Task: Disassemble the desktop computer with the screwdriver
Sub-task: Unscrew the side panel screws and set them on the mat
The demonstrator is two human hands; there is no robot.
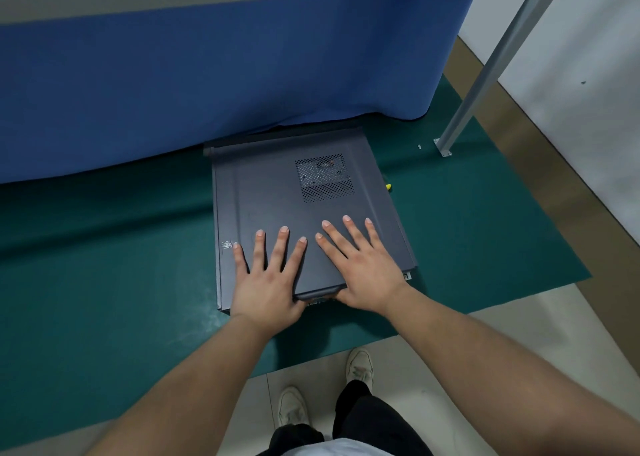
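both hands [266,280] flat on computer case [277,192], green mat [121,282]

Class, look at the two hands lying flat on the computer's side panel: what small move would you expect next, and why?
Probably a slide of the side panel toward the person. Both the left hand and the right hand press flat on it with fingers spread, and its near edge already seems to overhang the computer case. The yellow tip beside the case may be the screwdriver, but too little shows.
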